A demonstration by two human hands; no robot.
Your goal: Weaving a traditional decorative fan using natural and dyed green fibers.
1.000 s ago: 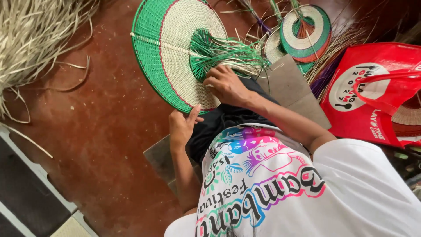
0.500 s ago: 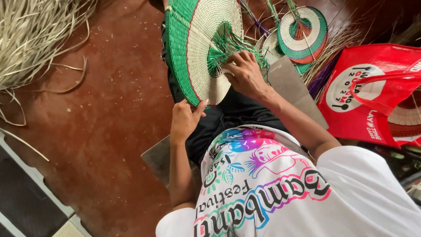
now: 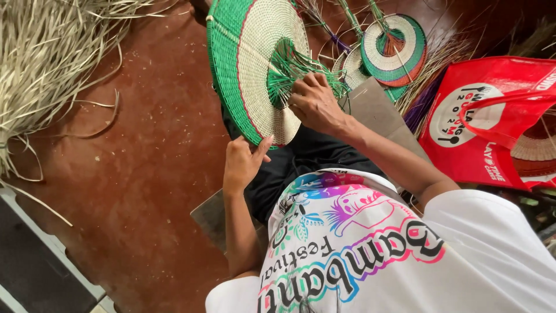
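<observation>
My left hand pinches the lower rim of the green and cream woven fan, which is tilted over my lap. My right hand clenches the fan's loose green strands at its centre.

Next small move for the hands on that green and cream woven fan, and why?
Probably the right hand should draw one loose green strand from the tuft and work it into the weave. Its fingers already rest at the tuft's base, where the strands hang free at the centre of the woven fan. The left hand pinches the fan's lower rim, steadying it.
</observation>
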